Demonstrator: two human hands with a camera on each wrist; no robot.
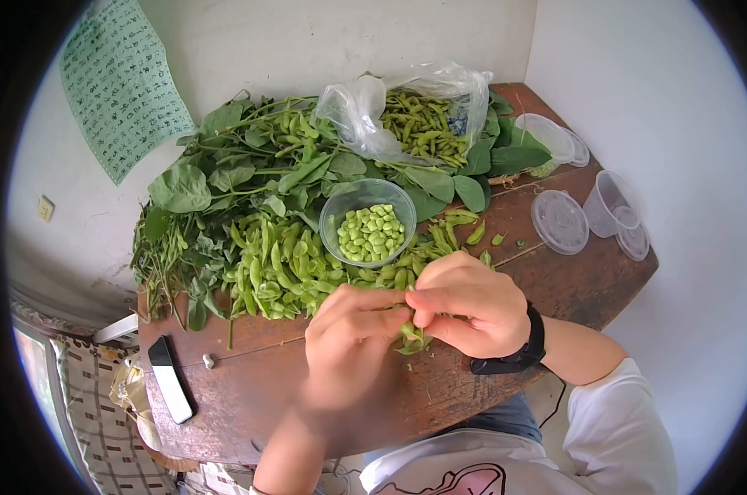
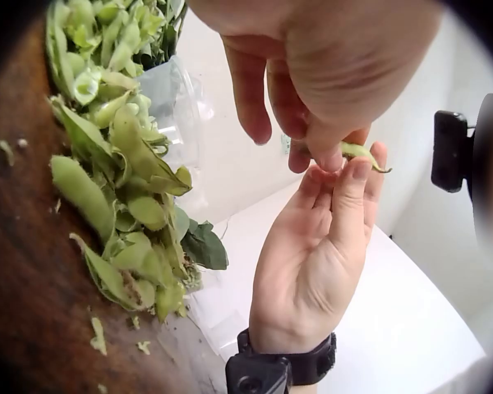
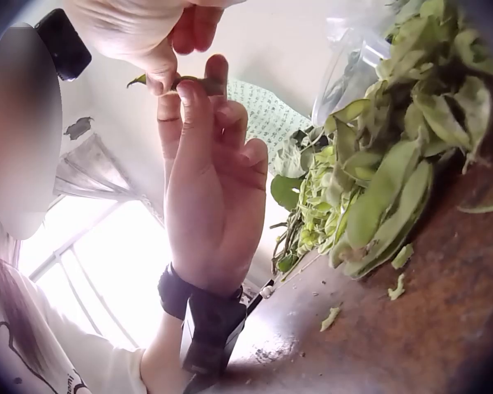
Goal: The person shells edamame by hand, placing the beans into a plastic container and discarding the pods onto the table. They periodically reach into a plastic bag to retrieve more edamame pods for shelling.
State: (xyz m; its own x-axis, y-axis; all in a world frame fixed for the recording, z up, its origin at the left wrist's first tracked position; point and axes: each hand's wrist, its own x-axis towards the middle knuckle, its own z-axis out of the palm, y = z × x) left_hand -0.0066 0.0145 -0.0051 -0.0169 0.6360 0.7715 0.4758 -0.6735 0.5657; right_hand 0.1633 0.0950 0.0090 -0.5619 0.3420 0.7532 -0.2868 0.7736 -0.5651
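Note:
Both hands meet in front of the bean heap at the table's near side. My left hand (image 1: pixel 348 338) pinches one end of a green soybean pod (image 2: pixel 361 154) between thumb and fingers. On the other end, the thumb and fingertips of my right hand (image 1: pixel 476 305) grip the same pod; much of it is hidden by the fingers. Just beyond the hands stands a clear plastic bowl (image 1: pixel 334 204) part filled with shelled green beans (image 1: pixel 373 233). Around its left and near sides lies a heap of pods (image 1: pixel 278 264), some split open in the left wrist view.
Leafy bean stalks (image 1: pixel 225 177) spread behind the bowl, with a clear plastic bag (image 1: pixel 353 115) of pods among them. Plastic lids (image 1: pixel 560 221) and a clear cup (image 1: pixel 606 198) sit at the right. A phone (image 1: pixel 170 384) lies on the wooden table (image 1: pixel 258 359), left.

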